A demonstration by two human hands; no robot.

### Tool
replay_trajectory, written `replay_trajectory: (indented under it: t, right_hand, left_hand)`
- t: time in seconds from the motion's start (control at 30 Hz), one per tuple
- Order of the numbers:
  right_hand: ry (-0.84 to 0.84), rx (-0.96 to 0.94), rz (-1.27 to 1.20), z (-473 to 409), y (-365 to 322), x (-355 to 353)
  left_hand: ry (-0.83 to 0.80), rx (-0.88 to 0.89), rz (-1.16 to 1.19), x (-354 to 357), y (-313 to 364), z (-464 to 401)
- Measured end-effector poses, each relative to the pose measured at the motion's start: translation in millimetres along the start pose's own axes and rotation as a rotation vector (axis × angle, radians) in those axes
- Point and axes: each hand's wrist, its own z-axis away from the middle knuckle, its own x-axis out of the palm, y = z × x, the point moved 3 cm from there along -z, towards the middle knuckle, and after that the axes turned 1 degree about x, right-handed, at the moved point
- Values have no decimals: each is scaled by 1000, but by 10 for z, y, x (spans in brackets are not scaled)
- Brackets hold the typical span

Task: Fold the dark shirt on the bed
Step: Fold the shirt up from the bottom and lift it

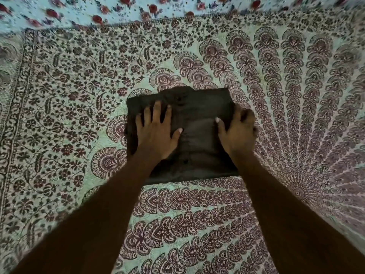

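Note:
The dark shirt (pixel 197 115) lies on the bed as a compact folded rectangle with its button strip facing up; two buttons show along the middle. My left hand (pixel 156 133) lies flat on the shirt's left half, fingers spread and straight. My right hand (pixel 239 133) rests on the shirt's right edge, its fingers bent over that edge and its thumb stretched across the cloth. Whether those fingers grip the edge or only press it is hidden.
The bed is covered by a pale green spread (pixel 79 115) printed with dark maroon paisley and flowers. A light blue sheet with red roses (pixel 98 8) lies beyond it at the far edge.

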Motion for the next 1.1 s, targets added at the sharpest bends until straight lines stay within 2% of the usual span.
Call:
replay_trajectory:
  t: [0.07,0.1,0.2,0.27,0.33,0.43,0.47,0.53,0.6,0.63,0.7,0.77,0.83,0.97,1.0,1.03,1.1]
  right_hand:
    - [53,92,-98,56,78,-78]
    - [32,117,-155,51,89,-88]
    - [-52,252,-391,-59,123,-93]
    - [-83,347,-593,-71,134,-161]
    - [-92,300,-771,18,89,-266]
    - [-113,107,-942,352,-78,-394]
    - [-136,73,-964,481,-128,-401]
    - [-168,19,-941,725,-255,-399]
    - [-173,-16,-931,919,-404,-419]
    - [-156,-24,-917,994,-457,-424]
    - [-97,-20,-894,1100,-523,-453]
    - [-77,15,-962,1163,-524,-480]
    - [-1,93,-1012,1159,-476,-534]
    - [316,427,-1125,935,-69,-626]
    - [299,521,-1177,868,90,-575]
    - [200,620,-1282,839,199,-511]
    - [-155,779,-1511,881,228,-304]
  left_hand:
    - [140,63,65,-179,246,177]
    - [156,113,138,-198,360,276]
    - [-29,88,365,-62,599,474]
    - [-30,-11,451,-31,679,500]
    - [-67,-123,589,-153,740,437]
    - [-265,-385,1012,-331,720,251]
    - [-311,-483,1164,-414,720,190]
    - [-445,-557,1346,-552,769,120]
    - [-532,-532,1346,-661,813,83]
    - [-513,-526,1288,-639,803,53]
    - [-383,-543,1091,-537,712,14]
    - [-295,-576,1006,-473,611,-6]
    - [-294,-593,1075,-421,543,-24]
    - [-309,-512,1247,-533,543,65]
    - [-318,-497,1330,-609,564,127]
    - [-326,-489,1410,-645,559,164]
    - [-338,-463,1554,-796,506,255]
